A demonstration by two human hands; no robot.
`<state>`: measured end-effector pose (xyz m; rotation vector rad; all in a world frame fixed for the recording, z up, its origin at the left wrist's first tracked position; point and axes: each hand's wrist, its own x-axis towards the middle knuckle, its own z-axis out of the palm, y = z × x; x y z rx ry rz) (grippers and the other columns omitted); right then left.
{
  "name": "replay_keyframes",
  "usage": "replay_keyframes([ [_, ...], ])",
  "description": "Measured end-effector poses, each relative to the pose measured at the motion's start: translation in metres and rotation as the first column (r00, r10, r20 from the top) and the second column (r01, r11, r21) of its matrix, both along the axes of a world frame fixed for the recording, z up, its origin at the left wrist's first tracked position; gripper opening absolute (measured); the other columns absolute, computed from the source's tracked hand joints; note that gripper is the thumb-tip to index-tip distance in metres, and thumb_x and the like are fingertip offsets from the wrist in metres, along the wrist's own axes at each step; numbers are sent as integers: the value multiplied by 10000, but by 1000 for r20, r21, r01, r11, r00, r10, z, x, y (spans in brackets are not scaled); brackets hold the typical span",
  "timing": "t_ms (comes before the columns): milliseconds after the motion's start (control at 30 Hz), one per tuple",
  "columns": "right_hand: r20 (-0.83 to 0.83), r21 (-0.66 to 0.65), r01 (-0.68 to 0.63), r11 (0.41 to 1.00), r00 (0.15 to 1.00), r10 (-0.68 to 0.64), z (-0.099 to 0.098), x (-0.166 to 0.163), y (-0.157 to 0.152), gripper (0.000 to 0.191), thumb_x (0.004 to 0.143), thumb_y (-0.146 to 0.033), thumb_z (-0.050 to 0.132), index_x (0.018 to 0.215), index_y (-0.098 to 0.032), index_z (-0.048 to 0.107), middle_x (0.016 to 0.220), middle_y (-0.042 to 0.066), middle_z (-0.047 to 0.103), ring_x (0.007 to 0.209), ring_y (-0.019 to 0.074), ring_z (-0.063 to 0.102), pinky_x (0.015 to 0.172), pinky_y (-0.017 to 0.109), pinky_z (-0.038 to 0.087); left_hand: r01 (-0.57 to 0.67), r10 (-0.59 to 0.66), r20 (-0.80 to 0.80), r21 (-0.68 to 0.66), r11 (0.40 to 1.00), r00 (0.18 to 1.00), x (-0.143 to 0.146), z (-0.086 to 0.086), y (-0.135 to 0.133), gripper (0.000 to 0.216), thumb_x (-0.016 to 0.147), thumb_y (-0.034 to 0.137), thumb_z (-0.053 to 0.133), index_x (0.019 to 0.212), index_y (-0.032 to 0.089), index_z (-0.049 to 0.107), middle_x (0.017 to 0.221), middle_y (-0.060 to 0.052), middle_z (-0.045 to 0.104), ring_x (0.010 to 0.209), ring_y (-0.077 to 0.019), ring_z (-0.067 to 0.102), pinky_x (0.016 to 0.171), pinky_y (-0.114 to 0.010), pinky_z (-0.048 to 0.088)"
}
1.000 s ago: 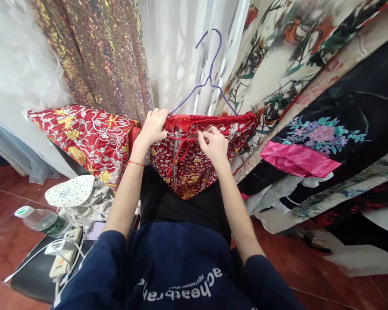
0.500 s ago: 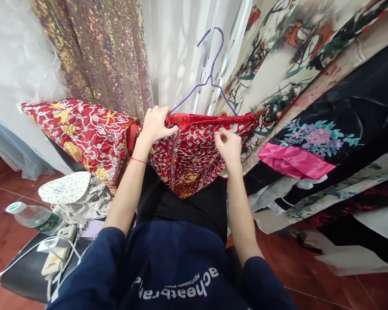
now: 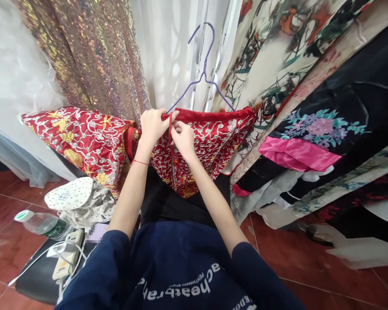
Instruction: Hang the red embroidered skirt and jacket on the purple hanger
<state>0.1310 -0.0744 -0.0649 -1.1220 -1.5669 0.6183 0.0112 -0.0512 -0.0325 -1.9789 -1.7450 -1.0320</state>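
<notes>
A red garment (image 3: 213,137) with silver and gold embroidery lies across my lap, its plain red top edge up. A purple wire hanger (image 3: 204,71) sticks out above that edge, its lower part hidden in the cloth. At the left end of the top edge, my left hand (image 3: 152,125) is closed on the fabric. Close beside it, my right hand (image 3: 183,138) pinches a narrow red strip (image 3: 170,125) along the garment's front opening. The fingertips partly cover what they hold. The embroidered sleeve (image 3: 84,137) spreads out to the left.
Sequined fabric (image 3: 87,47) and a floral-print garment (image 3: 261,60) hang ahead. Black clothing with a pink cuff (image 3: 297,153) hangs at right. To the left are a dotted bag (image 3: 80,200), a plastic bottle (image 3: 47,224) and a power strip (image 3: 67,254) with cables on a black seat.
My right hand has moved left along the top edge, from the garment's right part to beside my left hand. The left hand stays at the left end.
</notes>
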Motion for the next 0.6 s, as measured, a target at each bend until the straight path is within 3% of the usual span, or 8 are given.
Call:
replay_keyframes([
  [100, -24, 41, -48, 998, 999, 49, -5, 2, 2, 239, 946, -223, 517, 713, -231, 464, 537, -79, 581, 424, 112, 585, 618, 266, 489, -50, 50, 36, 3, 999, 998, 5, -1, 0, 582, 960, 692, 399, 672, 220, 580, 725, -97, 654, 805, -250, 614, 782, -366, 384],
  [200, -37, 1, -123, 992, 992, 123, -10, 5, 5, 300, 951, -195, 490, 667, -237, 403, 440, -94, 511, 393, 113, 576, 573, 245, 468, -87, 88, 61, -12, 996, 994, 10, -1, -1, 532, 954, 648, 456, 671, 217, 587, 750, -103, 658, 821, -259, 613, 805, -375, 384],
  [333, -23, -102, -197, 975, 980, 195, -19, 10, 0, 344, 974, -195, 472, 640, -231, 400, 422, -84, 539, 348, 103, 538, 509, 223, 435, -78, 79, 85, -16, 997, 993, 13, -5, -1, 441, 936, 582, 533, 701, 218, 614, 774, -103, 653, 878, -283, 616, 833, -388, 390],
  [433, -62, -106, -193, 975, 980, 187, -23, 13, -6, 354, 990, -228, 488, 641, -218, 428, 423, -86, 550, 325, 75, 508, 478, 187, 402, -78, 78, 90, -11, 997, 993, 16, -8, -1, 403, 937, 549, 550, 723, 216, 626, 806, -107, 662, 908, -288, 617, 854, -389, 391],
  [500, -158, -136, -243, 960, 962, 221, -22, 15, -8, 365, 986, -227, 518, 629, -210, 441, 407, -89, 533, 308, 57, 479, 445, 164, 366, -89, 90, 88, -15, 996, 992, 17, -8, -1, 408, 945, 543, 542, 723, 212, 625, 822, -112, 671, 905, -287, 622, 852, -385, 386],
  [600, -418, -219, -422, 880, 855, 307, -16, 17, -6, 383, 959, -185, 563, 592, -198, 455, 360, -94, 456, 285, 41, 408, 393, 154, 309, -81, 83, 105, -28, 996, 991, 16, -4, -2, 454, 940, 588, 538, 695, 212, 607, 779, -103, 662, 861, -277, 627, 790, -364, 369],
])
